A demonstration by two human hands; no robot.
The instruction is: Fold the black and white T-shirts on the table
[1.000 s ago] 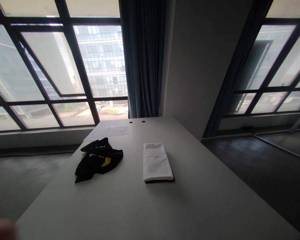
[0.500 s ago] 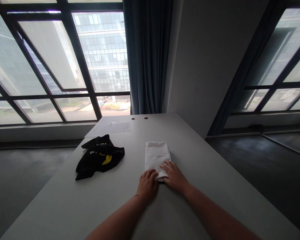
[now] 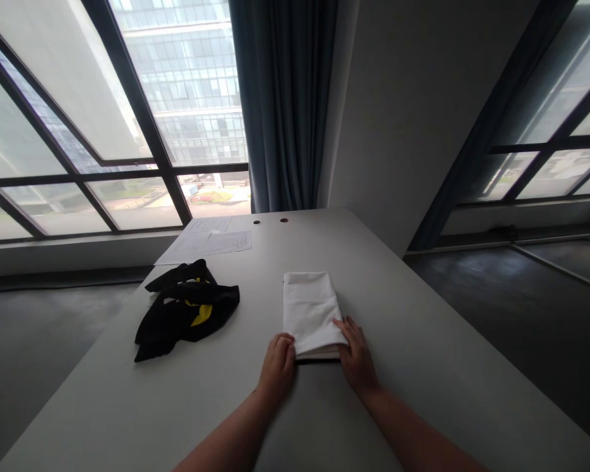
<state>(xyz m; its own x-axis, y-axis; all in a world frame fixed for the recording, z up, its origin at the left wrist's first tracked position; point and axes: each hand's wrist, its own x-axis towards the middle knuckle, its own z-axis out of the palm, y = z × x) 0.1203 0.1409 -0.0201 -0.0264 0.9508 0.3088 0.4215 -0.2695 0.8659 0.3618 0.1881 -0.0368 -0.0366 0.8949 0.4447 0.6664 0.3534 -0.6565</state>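
Observation:
A folded white cloth (image 3: 311, 308) lies on the pale table (image 3: 216, 406), its layered near edge showing a dark strip underneath. My left hand (image 3: 278, 360) is at the cloth's near left corner, fingers pressed together and closed on it. At the near right corner, my right hand (image 3: 358, 354) grips the edge, with fingers on top and the thumb side hidden at the layers. To the left lies a crumpled black cloth (image 3: 181, 314) with yellow parts, touched by neither hand.
Printed papers (image 3: 206, 244) lie at the table's far left. Two round holes are in the far part of the tabletop. Beyond it stand a dark blue curtain (image 3: 288, 118), windows and a grey wall (image 3: 403, 111).
My hands have moved apart, from the middle of the white cloth's near end to its two near corners. The layered near edge now shows. The view has tilted down slightly.

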